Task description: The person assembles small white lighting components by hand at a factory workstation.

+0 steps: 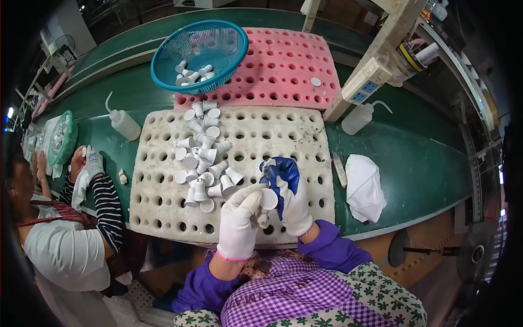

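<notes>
My left hand (239,220), in a white glove with a pink cuff, pinches a small white cup-shaped part (268,199); its flat round face points up. Close beside it, my right hand (291,199) wears a white glove with dark blue over the palm and fingers. Its fingers are curled beside the part, and what they grip, if anything, is hidden. Left of my hands, a loose heap of similar white parts (199,191) lies on a white foam board (163,226) full of round holes. Some parts stand on their wide ends, others lie tipped over.
Behind the white board lies a pink perforated board (289,60), bearing a teal basket (158,76) of white parts and a white disc (315,82). Squeeze bottles (125,125) flank the boards. A white cloth (364,191) and a wooden post (376,57) stand right; a co-worker (68,245) sits left.
</notes>
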Motion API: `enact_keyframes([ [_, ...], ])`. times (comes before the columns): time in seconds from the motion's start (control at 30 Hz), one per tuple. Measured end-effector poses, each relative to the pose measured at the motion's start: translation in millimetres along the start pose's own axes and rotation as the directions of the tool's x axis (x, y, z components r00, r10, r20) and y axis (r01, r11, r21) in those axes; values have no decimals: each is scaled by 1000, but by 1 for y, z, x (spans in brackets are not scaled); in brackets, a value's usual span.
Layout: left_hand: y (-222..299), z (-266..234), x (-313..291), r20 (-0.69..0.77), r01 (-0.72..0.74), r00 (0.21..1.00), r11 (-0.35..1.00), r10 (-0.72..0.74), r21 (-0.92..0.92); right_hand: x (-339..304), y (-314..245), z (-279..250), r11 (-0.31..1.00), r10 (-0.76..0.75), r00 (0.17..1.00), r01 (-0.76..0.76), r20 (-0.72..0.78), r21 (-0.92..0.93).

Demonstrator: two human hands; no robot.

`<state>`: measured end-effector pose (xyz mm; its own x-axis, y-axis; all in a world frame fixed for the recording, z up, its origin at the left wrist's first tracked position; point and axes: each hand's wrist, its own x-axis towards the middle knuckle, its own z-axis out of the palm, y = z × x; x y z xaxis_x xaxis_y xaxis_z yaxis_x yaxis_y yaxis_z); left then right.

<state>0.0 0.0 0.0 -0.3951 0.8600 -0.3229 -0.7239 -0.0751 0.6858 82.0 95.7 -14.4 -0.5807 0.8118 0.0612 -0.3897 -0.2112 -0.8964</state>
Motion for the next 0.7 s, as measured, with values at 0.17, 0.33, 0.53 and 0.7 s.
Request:
enact_keyframes([
  [0.17,0,14,1,-66,22,998,966,-5,256,4,19,-1,998,-56,984,59,-170,12],
  [0.33,-16,11,9,-88,-141,975,871,205,471,5,30,-10,1000,0,987,1,-161,4],
  [0.53,-21,5,14,21,-411,876,725,481,552,18,15,-32,829,42,992,-103,-122,-549],
  [0.7,-29,-2,11,11,-283,950,843,313,458,18,10,-52,162,-234,949,251,210,-954],
])
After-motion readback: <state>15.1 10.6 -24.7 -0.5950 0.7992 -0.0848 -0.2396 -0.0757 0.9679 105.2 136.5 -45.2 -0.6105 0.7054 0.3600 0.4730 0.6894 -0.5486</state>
